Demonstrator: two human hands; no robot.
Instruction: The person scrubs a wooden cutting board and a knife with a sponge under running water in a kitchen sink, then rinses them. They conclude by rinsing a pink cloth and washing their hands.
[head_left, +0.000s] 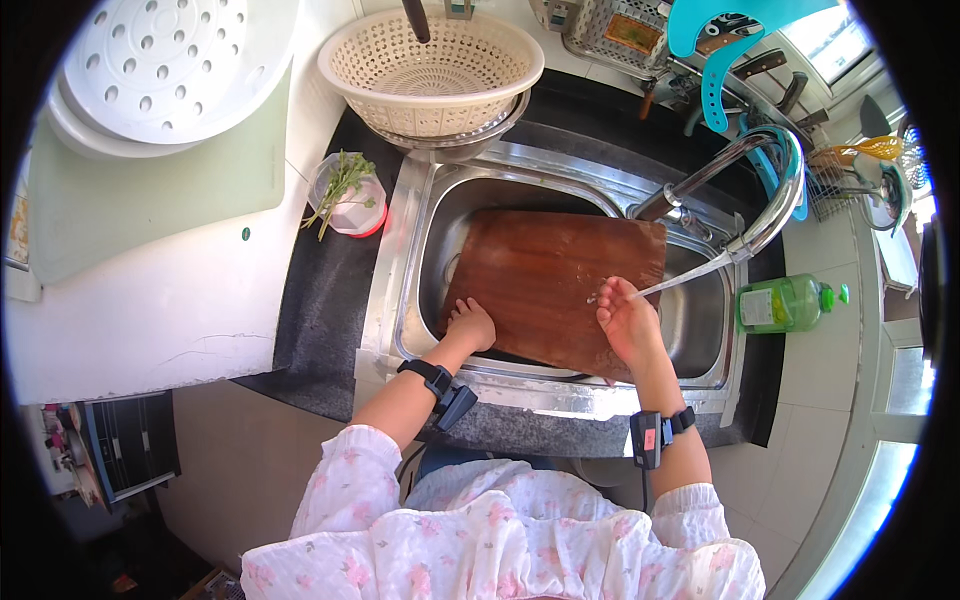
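A wet reddish-brown wooden cutting board (551, 274) lies across the stainless steel sink (409, 330), over parts of both basins. My left hand (472, 324) rests on the board near its left front corner, fingers a little apart. Above the board's right part, my right hand (628, 319) is turned palm up with curled fingers, and nothing shows in it. Water from the curved chrome faucet (787, 180) runs in a slanting stream onto this hand. Drops scatter on the wood beside my fingers.
A green soap bottle (780, 304) stands right of the sink. Behind it sits a cream plastic colander (435, 97) stacked on metal bowls. At left, herb sprigs (345, 184) lie on a small container (364, 214). Knives (761, 64) and a utensil basket (829, 180) are at far right.
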